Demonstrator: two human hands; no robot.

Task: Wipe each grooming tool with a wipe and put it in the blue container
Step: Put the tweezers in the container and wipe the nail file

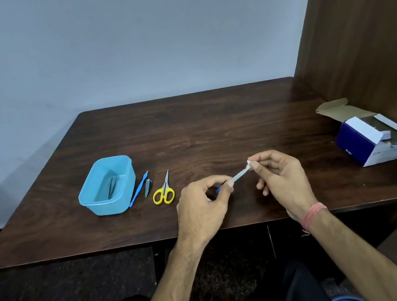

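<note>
My left hand [202, 201] pinches the blue handle end of a slim nail file [239, 175] held above the table. My right hand [280, 174] pinches a small white wipe [249, 164] around the file's far tip. The blue container [108, 186] stands at the left of the table with dark tweezers [112, 186] inside. Beside it, from left to right, lie a blue-handled cuticle tool [138, 189], a small nail clipper [147, 187] and yellow-handled scissors [164, 192].
An open blue-and-white cardboard box [373, 139] sits at the table's right side, next to a brown wooden partition [361, 28]. The dark wooden table [188, 130] ends at a front edge just under my wrists.
</note>
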